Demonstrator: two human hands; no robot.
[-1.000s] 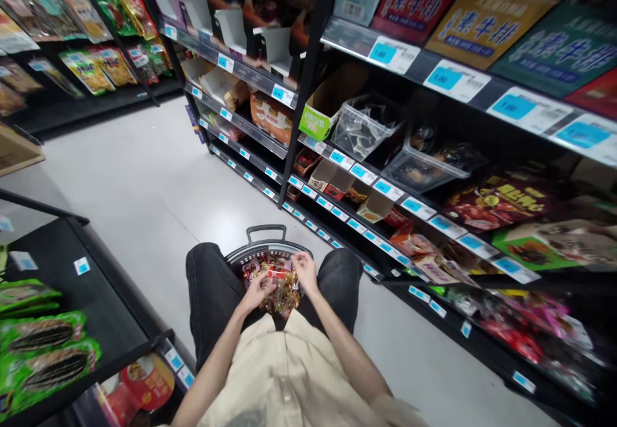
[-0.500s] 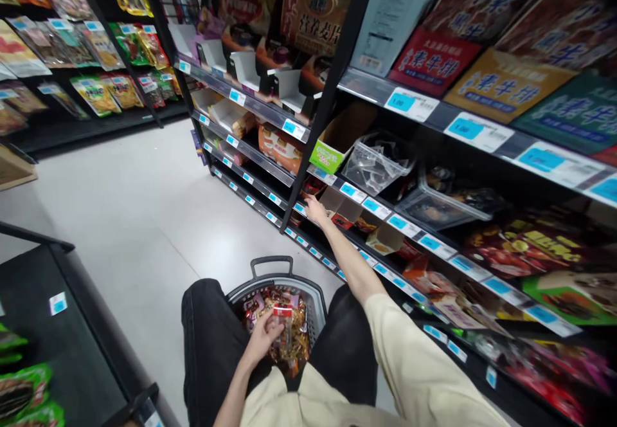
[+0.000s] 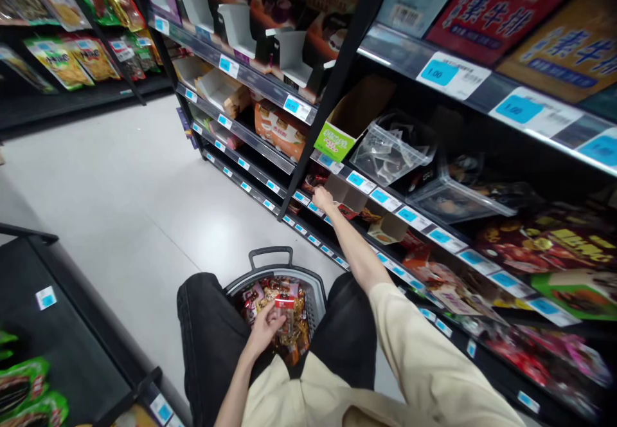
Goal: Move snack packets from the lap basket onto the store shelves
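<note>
A grey shopping basket [image 3: 314, 281] stands on the floor between my knees, filled with several wrapped snacks. My left hand [image 3: 267, 328] rests in it, fingers closed on a small clear packet with a red top [image 3: 284, 310]. My right hand [image 3: 322, 199] is stretched out to a low shelf and touches the edge of a brown cardboard display box [image 3: 344, 191]. Its fingers are hidden behind the back of the hand.
Black shelving with blue price tags runs along the right, holding clear plastic bins [image 3: 388, 152], cardboard boxes and snack bags. A low black shelf [image 3: 62, 324] with green packets stands at my left. Pale floor [image 3: 120, 182] lies ahead, with more snack racks at the far left.
My right hand left the basket and reached out to the low shelf on the right. The left hand has stayed in the basket, holding the packet.
</note>
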